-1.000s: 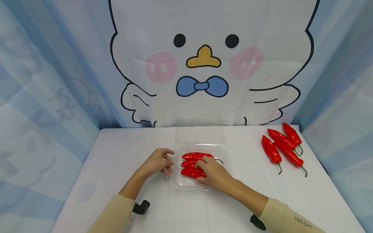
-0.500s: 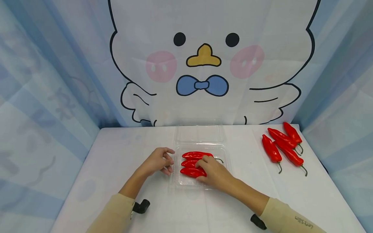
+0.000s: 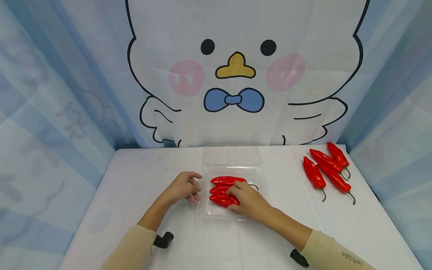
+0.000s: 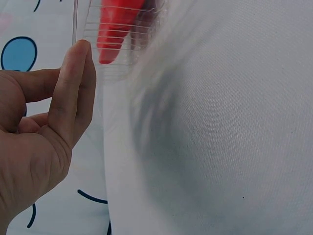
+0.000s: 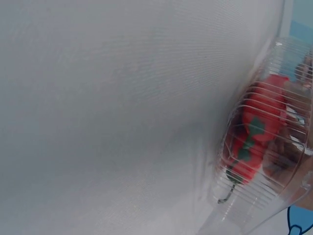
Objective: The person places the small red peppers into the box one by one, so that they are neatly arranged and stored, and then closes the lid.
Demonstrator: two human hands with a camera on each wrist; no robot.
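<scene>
In the head view, three red peppers lie side by side in a clear plastic clamshell box (image 3: pixel 216 214): a far pepper (image 3: pixel 227 180), a middle pepper (image 3: pixel 219 190) and a near pepper (image 3: pixel 221 200). My right hand (image 3: pixel 251 200) reaches into the box and grips the near pepper by its stem end, which the hand hides. Through the box's ribbed wall, the right wrist view shows red peppers (image 5: pixel 266 105) with green stems. Beside the box's left wall is my left hand (image 3: pixel 183 186), fingers loosely bent and holding nothing; its fingertips are at the wall (image 4: pixel 129 32).
The box's lid (image 3: pixel 231 155) stands open toward the back edge of the white table (image 3: pixel 135 176). Several more red peppers (image 3: pixel 327 165) lie at the back right. A curtain with a cartoon face (image 3: pixel 236 123) hangs behind the table.
The near pepper has turned slightly under my right hand, its tip now a little farther from me. Both hands stay almost in place.
</scene>
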